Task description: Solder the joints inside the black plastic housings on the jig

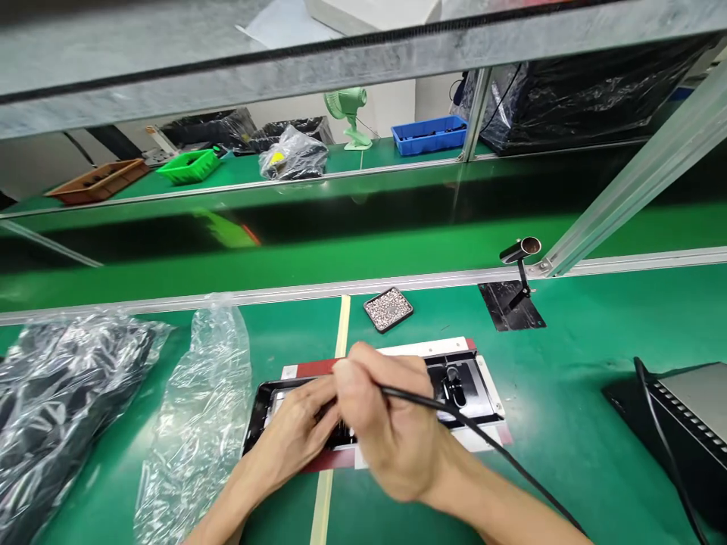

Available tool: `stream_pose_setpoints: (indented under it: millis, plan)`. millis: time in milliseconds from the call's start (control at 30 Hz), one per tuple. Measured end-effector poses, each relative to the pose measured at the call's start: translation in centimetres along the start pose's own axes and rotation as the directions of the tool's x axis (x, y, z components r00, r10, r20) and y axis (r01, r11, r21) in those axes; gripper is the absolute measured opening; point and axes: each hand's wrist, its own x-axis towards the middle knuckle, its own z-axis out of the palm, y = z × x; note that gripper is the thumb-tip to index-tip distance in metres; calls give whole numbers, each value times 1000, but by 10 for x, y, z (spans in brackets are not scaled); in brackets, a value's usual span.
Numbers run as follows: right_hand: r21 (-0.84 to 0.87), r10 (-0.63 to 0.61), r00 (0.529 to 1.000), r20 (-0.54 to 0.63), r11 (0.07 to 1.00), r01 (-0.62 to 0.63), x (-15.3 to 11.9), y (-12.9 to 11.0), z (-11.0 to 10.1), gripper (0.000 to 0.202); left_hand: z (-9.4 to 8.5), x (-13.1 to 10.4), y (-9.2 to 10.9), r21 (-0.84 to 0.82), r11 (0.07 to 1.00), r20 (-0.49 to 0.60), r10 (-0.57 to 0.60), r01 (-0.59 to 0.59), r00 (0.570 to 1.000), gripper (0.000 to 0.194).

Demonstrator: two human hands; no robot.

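Note:
My right hand (391, 424) is closed in a pen-like grip on a tool with a black cord (488, 439). The tool's body and tip are hidden behind my fingers. My left hand (304, 424) lies over a long black housing (466, 386), its fingertips drawn together just beside my right hand. What they pinch, if anything, is hidden. A black fitting (454, 386) with a slot shows at the housing's right end. Under the housing lies a red and white base (423, 348). Behind it sits a small black tray (388, 309) filled with tiny light metallic pieces.
Clear plastic bags (198, 393) lie at the left. A tube-shaped tool holder (521, 250) stands on a black plate at the right, near a vented box (693, 401). A metal upright (641, 166) and overhead shelf (341, 60) border the bench. Beyond is a green belt (352, 257).

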Motion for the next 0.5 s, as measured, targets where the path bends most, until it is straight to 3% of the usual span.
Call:
stream_pose_setpoints:
  millis: [100, 233, 367, 500]
  plan:
    - [25, 42, 999, -14, 999, -42, -3, 8, 3, 40, -10, -5, 5, 5, 997, 132, -73, 73, 989, 29]
    - [91, 88, 996, -3, 992, -87, -7, 16, 8, 41, -23, 2, 22, -129, 976, 55, -169, 175, 984, 28]
    - [119, 118, 993, -11, 986, -115, -6, 17, 10, 42, -26, 22, 48, -342, 938, -73, -88, 58, 993, 45]
    - [48, 106, 994, 6, 993, -106, -2, 12, 11, 46, -18, 41, 73, -552, 832, -105, -5, -54, 994, 71]
